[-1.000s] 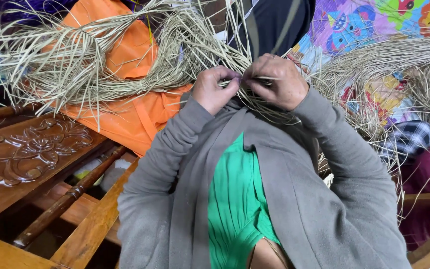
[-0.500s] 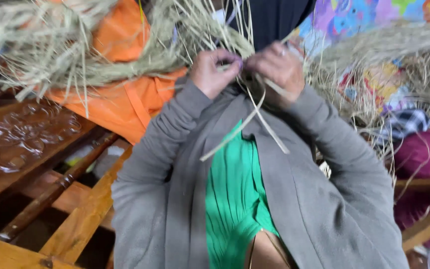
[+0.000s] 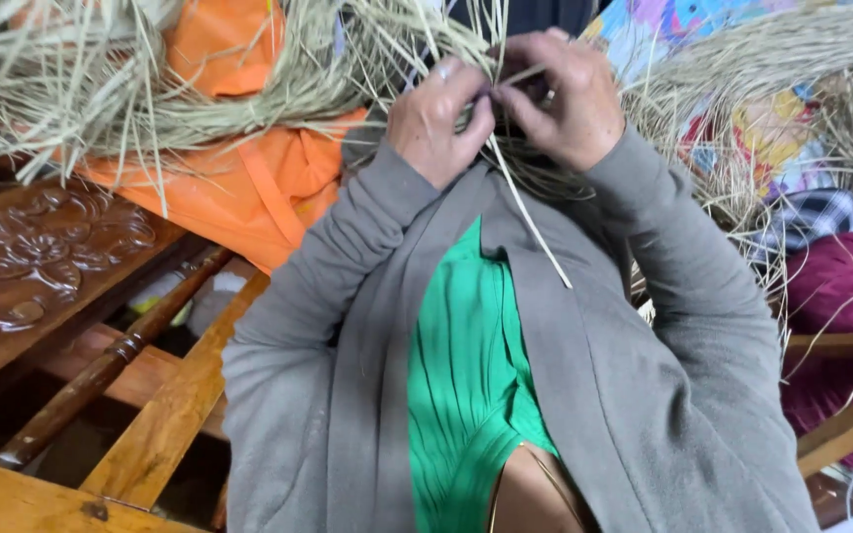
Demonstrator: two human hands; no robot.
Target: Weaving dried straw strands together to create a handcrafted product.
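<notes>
My left hand (image 3: 436, 118) and my right hand (image 3: 565, 94) are raised close together, fingertips meeting, both pinching thin dried straw strands (image 3: 520, 202). One pale strand hangs from the pinch down across my grey cardigan (image 3: 584, 375). A large tangled bundle of the same dry straw (image 3: 111, 89) spreads out behind my hands to the left, and another mass of straw (image 3: 782, 99) lies to the right. Grey sleeves cover both arms to the wrists. A green top (image 3: 466, 395) shows under the cardigan.
An orange cloth (image 3: 239, 197) lies under the left straw bundle. A carved wooden panel (image 3: 41, 266) and wooden slats (image 3: 170, 424) are at the left. A colourful printed sheet (image 3: 772, 148), checked fabric (image 3: 821, 222) and maroon cloth (image 3: 841, 306) lie at the right.
My hands have lifted higher in the view and stayed pinched together. A loose strand swung out below them; a single strand now hangs over my cardigan.
</notes>
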